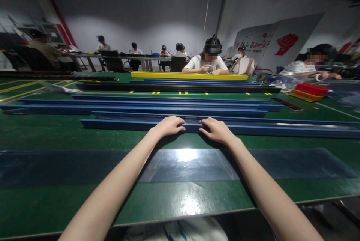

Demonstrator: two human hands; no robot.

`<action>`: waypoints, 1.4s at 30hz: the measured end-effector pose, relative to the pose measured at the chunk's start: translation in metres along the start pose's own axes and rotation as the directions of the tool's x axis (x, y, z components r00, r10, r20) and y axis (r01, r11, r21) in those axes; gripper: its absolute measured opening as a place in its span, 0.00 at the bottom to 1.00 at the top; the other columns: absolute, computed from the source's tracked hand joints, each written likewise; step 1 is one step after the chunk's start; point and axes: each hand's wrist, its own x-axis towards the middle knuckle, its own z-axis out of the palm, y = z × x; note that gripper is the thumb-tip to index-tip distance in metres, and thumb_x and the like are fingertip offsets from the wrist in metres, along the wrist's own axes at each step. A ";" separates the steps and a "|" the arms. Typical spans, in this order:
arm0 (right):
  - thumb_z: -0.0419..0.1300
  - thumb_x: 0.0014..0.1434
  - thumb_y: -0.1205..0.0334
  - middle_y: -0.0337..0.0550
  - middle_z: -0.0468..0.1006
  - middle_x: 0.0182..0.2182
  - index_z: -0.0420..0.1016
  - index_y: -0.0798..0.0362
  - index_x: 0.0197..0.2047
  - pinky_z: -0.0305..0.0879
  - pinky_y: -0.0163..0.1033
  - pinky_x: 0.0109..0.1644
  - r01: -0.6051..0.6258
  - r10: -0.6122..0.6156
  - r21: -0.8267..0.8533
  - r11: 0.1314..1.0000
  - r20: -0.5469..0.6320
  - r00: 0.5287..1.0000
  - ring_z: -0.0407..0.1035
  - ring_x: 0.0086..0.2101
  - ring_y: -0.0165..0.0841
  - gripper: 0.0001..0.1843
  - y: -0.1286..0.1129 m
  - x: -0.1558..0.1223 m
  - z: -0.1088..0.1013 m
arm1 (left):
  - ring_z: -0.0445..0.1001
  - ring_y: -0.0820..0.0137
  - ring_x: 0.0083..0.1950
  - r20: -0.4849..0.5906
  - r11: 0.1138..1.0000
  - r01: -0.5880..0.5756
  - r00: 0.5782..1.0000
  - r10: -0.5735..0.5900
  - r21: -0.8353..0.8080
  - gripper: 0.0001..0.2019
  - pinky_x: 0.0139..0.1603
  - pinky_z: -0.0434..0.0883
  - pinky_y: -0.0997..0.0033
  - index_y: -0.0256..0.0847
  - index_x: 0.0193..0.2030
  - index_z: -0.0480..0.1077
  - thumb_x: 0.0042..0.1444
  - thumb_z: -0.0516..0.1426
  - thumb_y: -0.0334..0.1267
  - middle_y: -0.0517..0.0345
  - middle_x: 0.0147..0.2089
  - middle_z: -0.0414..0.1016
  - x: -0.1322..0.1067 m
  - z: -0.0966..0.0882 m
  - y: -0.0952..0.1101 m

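A long blue channel-shaped strip (118, 124) lies lengthwise across the green table (157, 199). My left hand (169, 125) grips its near wall, thumb in front and fingers over the top edge. A short way to the right, my right hand (215, 130) pinches the same wall in the same manner. Part of the fingertips of both hands is hidden inside the channel. Nearer to me, a clear plastic sheet (84, 166) lies flat under my forearms, shining where the lamp reflects.
Behind lie more blue strips (135, 109), a black strip (168, 87) and a yellow strip (191, 76). A dark phone-like slab (287, 104) and a red bin (312, 90) stand to the right. A co-worker (206, 62) sits across the table.
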 end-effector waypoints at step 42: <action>0.49 0.59 0.54 0.47 0.76 0.39 0.69 0.53 0.39 0.56 0.34 0.35 -0.012 0.014 -0.072 0.997 0.022 1.000 0.69 0.40 0.36 0.14 -0.002 0.001 -0.002 | 0.70 0.67 0.39 0.000 0.997 0.029 1.000 -0.030 0.077 0.12 0.35 0.63 0.74 0.40 0.35 0.69 0.54 0.52 0.46 0.56 0.38 0.72 -0.003 -0.009 0.007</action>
